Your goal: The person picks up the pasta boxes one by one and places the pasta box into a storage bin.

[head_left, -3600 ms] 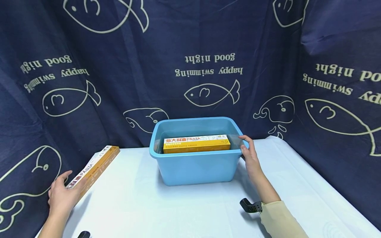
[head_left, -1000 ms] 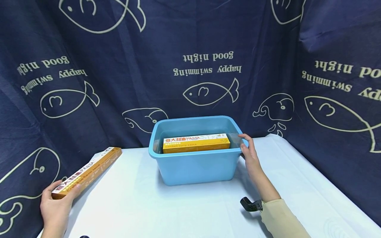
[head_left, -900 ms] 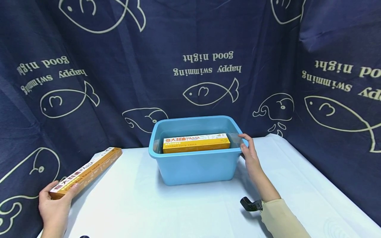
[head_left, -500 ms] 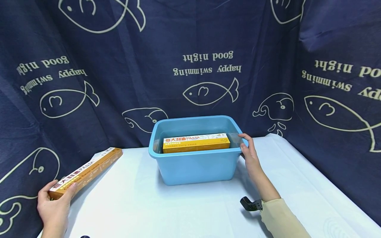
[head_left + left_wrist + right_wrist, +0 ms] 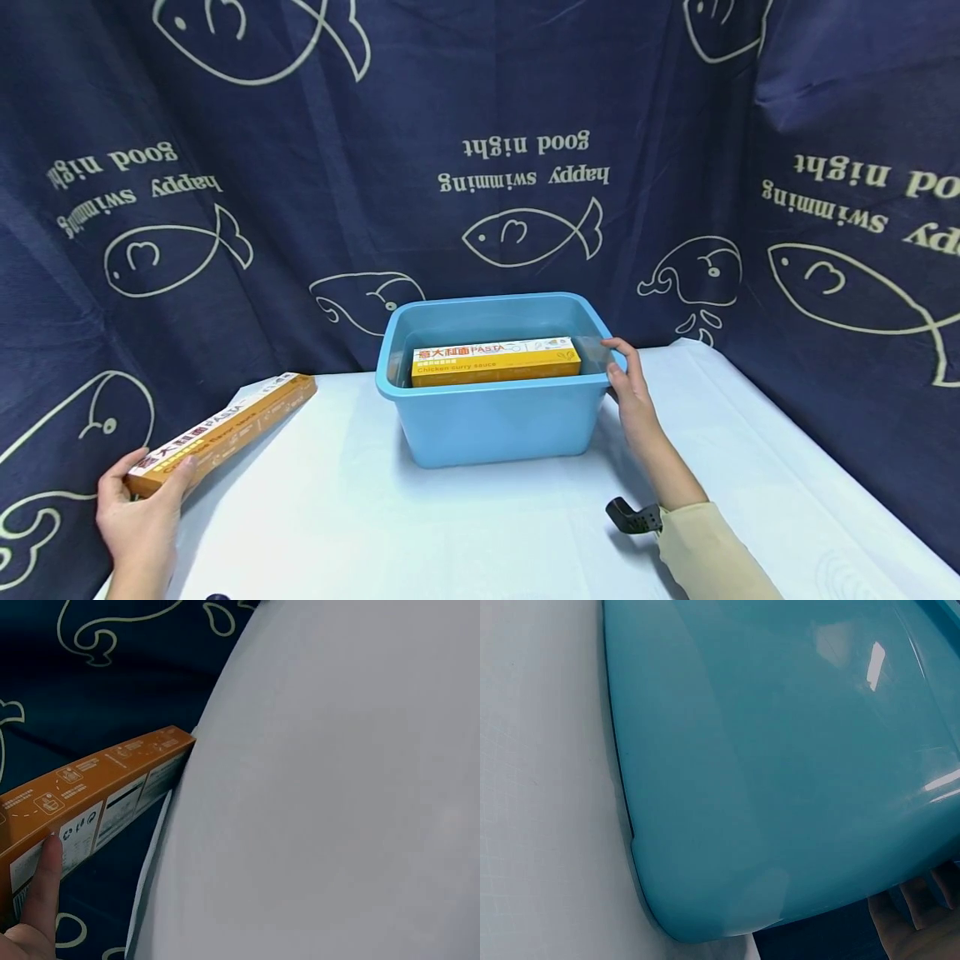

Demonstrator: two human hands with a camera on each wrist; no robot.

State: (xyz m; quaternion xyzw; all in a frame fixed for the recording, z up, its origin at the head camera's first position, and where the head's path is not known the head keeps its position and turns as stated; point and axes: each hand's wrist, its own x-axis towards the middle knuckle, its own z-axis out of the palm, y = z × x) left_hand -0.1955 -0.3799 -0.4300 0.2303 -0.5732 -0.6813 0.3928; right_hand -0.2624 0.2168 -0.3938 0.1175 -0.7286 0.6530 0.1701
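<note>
My left hand [image 5: 138, 529] grips the near end of a long orange-and-white pasta box [image 5: 225, 432], thumb on one side and fingers on the other. In the left wrist view one finger [image 5: 46, 874] of that hand lies along the labelled side of the box [image 5: 112, 776], which reaches out past the white table edge. My right hand [image 5: 633, 400] holds the right rim of a light blue plastic bin [image 5: 495, 425]. A second, yellow-and-white pasta box [image 5: 495, 367] rests inside the bin. In the right wrist view, the bin's wall [image 5: 705, 772] fills most of the picture and fingers [image 5: 922, 900] show at lower right.
A white cloth [image 5: 337, 517] covers the table. Dark blue curtains [image 5: 360, 200] with fish drawings hang behind the table and along both sides. A black camera mount [image 5: 633, 517] sits on the right wrist, just over the cloth.
My left hand has slid down to the box's near end and now holds it there. Lately the box's far end has swung slightly right. The right hand and the bin stay put.
</note>
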